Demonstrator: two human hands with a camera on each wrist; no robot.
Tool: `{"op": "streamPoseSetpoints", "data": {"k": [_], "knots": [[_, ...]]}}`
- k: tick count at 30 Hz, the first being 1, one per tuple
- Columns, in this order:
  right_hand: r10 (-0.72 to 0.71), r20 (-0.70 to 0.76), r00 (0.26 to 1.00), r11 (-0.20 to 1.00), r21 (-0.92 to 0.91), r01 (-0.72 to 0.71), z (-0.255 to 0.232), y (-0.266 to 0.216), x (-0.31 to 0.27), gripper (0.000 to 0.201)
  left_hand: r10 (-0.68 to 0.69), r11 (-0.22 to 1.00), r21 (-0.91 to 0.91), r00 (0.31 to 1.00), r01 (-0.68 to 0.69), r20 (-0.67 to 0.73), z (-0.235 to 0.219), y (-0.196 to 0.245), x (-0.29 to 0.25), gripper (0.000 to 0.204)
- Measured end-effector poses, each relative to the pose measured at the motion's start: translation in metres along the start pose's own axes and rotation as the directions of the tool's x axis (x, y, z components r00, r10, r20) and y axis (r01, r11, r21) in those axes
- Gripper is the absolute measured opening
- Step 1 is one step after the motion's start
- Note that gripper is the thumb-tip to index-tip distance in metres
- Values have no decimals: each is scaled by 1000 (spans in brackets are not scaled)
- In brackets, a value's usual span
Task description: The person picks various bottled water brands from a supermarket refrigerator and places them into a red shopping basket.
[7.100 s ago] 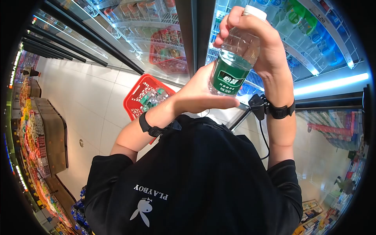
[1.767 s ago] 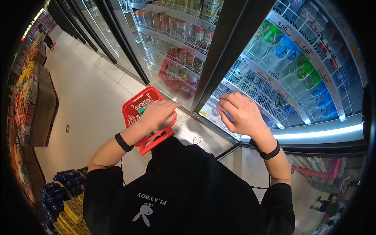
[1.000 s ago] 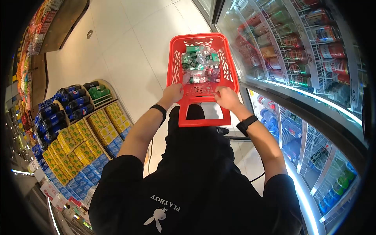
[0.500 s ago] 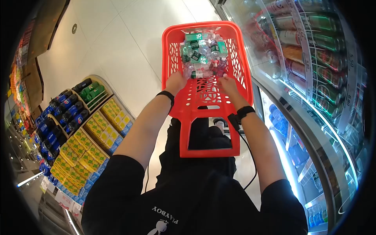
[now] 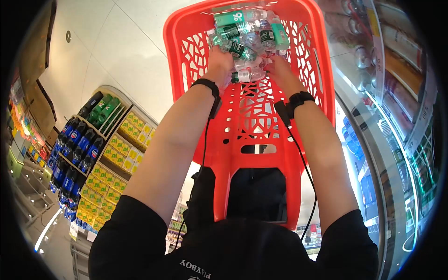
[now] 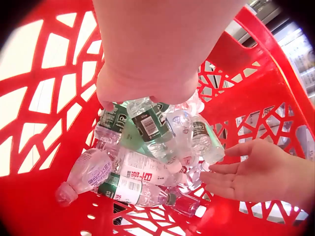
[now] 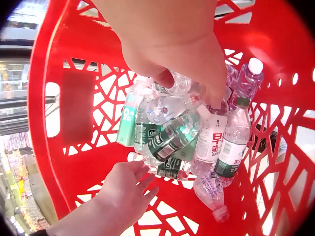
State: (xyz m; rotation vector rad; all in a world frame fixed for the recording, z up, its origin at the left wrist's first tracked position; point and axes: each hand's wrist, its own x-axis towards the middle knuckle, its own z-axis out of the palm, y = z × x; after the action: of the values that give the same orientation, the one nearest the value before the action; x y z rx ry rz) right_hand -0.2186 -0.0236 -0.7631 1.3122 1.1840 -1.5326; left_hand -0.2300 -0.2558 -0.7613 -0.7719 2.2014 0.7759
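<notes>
Both hands reach down into a red shopping basket (image 5: pixel 252 109) with several plastic water bottles piled at its far end. My left hand (image 5: pixel 220 65) is at the left side of the pile, fingers extended beside a green-labelled bottle (image 6: pixel 147 127). Across from it, my right hand (image 5: pixel 281 72) is at the pile's right side; the left wrist view shows its fingers (image 6: pixel 221 179) loosely extended against the bottles. A milky bottle with red writing (image 7: pixel 210 140) and a white-and-green-labelled bottle (image 7: pixel 232 155) lie low in the pile. Neither hand grips a bottle.
To the left stands a display with blue-labelled dark bottles (image 5: pixel 77 142) and yellow cartons (image 5: pixel 100 186). A drinks fridge (image 5: pixel 392 93) runs along the right. Black cables (image 5: pixel 310 186) hang from both wrists.
The bottle once held up in both hands is no longer in them. My hands have moved down to the basket, then deeper inside; the basket appears larger and nearer, and the view has turned.
</notes>
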Motion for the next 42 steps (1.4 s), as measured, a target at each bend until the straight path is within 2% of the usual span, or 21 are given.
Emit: {"op": "streamPoseSetpoints", "data": {"k": [4, 6, 10, 13, 15, 18, 21, 25, 26, 28, 29, 30, 31, 32, 33, 34, 36, 37, 38, 39, 42], "knots": [[108, -16, 994, 989, 105, -106, 8, 22, 49, 44, -20, 999, -39, 998, 18, -65, 25, -14, 30, 50], [115, 42, 992, 988, 101, -119, 9, 36, 62, 44, 49, 999, 16, 990, -47, -131, 35, -16, 37, 51], [72, -55, 996, 978, 202, -59, 28, 44, 62, 46, -29, 999, -19, 998, 28, -51, 27, 3, 26, 56], [40, -48, 998, 995, 92, -36, 26, 57, 89, 48, -1, 1000, 0, 991, 1, -131, 33, 7, 17, 53], [-64, -59, 996, 953, -301, 43, 9, 93, 157, 45, 36, 999, 40, 983, -29, -182, 33, 10, 11, 52], [-64, -113, 992, 968, -249, 34, 8, 97, 157, 41, -25, 1000, -21, 988, 22, -152, 29, 14, 6, 49], [-49, -53, 997, 998, -50, 47, 11, 72, 82, 39, -104, 994, -54, 984, 98, -142, 28, 11, 1, 47], [-186, -147, 971, 982, -29, 184, 7, 71, 45, 48, -219, 968, -138, 973, 208, -69, 9, 27, -30, 47], [-214, -140, 967, 977, -30, 211, 5, 61, 30, 48, -250, 955, -170, 968, 243, -19, -4, 41, -41, 47], [-200, -49, 979, 979, -54, 198, 2, 48, -2, 50, -242, 958, -180, 967, 225, -76, -3, 36, -49, 52], [-175, -29, 984, 958, -238, 163, -3, 24, -35, 51, -222, 947, -235, 975, 219, 11, -13, 44, -54, 53], [-203, -30, 979, 952, -238, 190, -9, 14, -49, 51, -200, 934, -280, 975, 221, 99, -19, 48, -62, 54], [-291, -25, 957, 895, -360, 262, -15, 16, -48, 50, -187, 970, -144, 981, 193, 58, -16, 48, -57, 47], [-399, -4, 917, 807, -477, 349, -23, 9, -61, 50, -163, 972, -162, 986, 168, 44, -21, 56, -65, 47], [-514, -11, 858, 720, -550, 424, -31, 7, -64, 51, -165, 930, -304, 975, 205, 150, -40, 75, -85, 44], [-515, -14, 857, 719, -551, 423, -31, -2, -86, 51, -164, 864, -425, 948, 271, 271, -42, 80, -91, 41], [-453, 35, 891, 764, -500, 408, -31, -36, -162, 54, -49, 856, -486, 964, 176, 263, -35, 67, -86, 38], [-460, 7, 888, 782, -471, 409, -30, -38, -174, 53, 77, 917, -399, 969, 23, 233, -27, 54, -80, 38], [-627, 28, 778, 605, -613, 509, -39, -32, -169, 45, 227, 937, -310, 954, -159, 197, -34, 63, -88, 38], [-656, 37, 754, 577, -620, 532, -44, -38, -190, 43, 62, 835, -530, 931, 148, 359, -56, 86, -121, 51], [-733, 143, 665, 509, -535, 675, -52, -41, -276, 39, 131, 765, -632, 931, 123, 341, -79, 108, -185, 47]]}}
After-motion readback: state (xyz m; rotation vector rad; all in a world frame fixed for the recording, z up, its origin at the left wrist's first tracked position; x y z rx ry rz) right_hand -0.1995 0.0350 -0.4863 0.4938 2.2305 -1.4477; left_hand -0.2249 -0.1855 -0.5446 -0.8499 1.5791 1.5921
